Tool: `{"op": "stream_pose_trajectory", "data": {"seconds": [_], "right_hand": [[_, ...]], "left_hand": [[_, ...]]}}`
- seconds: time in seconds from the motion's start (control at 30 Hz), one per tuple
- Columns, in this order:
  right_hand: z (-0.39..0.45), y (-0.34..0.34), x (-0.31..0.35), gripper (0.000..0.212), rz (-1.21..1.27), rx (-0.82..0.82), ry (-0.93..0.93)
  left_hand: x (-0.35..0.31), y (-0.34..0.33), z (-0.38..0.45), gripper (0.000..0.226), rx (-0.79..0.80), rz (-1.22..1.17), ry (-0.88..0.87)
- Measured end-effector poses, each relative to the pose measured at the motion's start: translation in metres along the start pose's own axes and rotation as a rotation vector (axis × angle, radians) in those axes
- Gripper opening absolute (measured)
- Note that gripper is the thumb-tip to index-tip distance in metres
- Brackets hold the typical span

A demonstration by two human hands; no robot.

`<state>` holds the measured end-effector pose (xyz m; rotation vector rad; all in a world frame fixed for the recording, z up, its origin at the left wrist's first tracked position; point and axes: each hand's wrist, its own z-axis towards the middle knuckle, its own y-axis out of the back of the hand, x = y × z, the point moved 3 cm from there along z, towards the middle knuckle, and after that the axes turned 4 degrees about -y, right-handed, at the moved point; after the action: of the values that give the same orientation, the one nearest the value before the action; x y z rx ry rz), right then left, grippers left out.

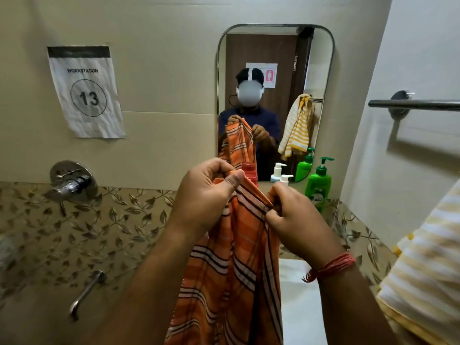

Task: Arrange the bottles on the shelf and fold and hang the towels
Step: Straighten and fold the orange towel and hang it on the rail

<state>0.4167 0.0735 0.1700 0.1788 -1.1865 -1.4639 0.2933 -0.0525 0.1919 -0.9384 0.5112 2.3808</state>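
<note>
Pinching orange towel [231, 270], hanging lengthwise downward

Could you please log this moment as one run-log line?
left hand: pinches orange towel | right hand: pinches same edge | towel bar: bare

Both hands [209, 195] [296, 220] raised, pinching (fingers curled)

wall mirror [273, 58], workstn sign [86, 92], tap [71, 183]
</note>
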Motion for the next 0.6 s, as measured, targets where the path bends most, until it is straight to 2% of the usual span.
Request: {"op": "stream_pose_trajectory", "data": {"seconds": [0.1, 0.2, 0.23, 0.27, 0.33, 0.4, 0.5, 0.53, 0.6], "right_hand": [[-0.001, -0.007, -0.02, 0.016, 0.03, 0.064, -0.105], [-0.006, -0.009, -0.048, 0.019, 0.099, 0.074, -0.283], [-0.008, -0.005, -0.057, 0.019, 0.114, 0.039, -0.333], [-0.009, 0.0, -0.062, 0.019, 0.14, -0.002, -0.364], [-0.009, 0.009, -0.06, 0.018, 0.255, -0.047, -0.336], [-0.007, 0.012, -0.034, 0.015, 0.389, -0.005, -0.208], [-0.001, 0.007, 0.011, 0.014, 0.411, 0.047, 0.01], [0.001, 0.006, 0.02, 0.016, 0.4, 0.039, 0.058], [0.005, 0.008, 0.028, 0.02, 0.384, 0.013, 0.089]], "left_hand": [[0.005, 0.014, 0.003, 0.011, -0.21, -0.039, -0.004], [0.025, 0.051, 0.013, 0.016, -0.676, -0.147, 0.125], [0.036, 0.064, 0.015, 0.017, -0.792, -0.135, 0.163], [0.045, 0.074, 0.014, 0.015, -0.825, -0.039, 0.181], [0.053, 0.071, 0.01, 0.004, -0.65, 0.171, 0.123], [0.046, 0.043, 0.002, 0.03, -0.328, 0.18, 0.015], [0.03, 0.001, -0.002, 0.06, 0.167, 0.102, -0.12], [0.026, -0.008, -0.004, 0.061, 0.319, 0.032, -0.101], [0.025, -0.015, -0.009, 0.037, 0.521, -0.051, -0.064]]}}
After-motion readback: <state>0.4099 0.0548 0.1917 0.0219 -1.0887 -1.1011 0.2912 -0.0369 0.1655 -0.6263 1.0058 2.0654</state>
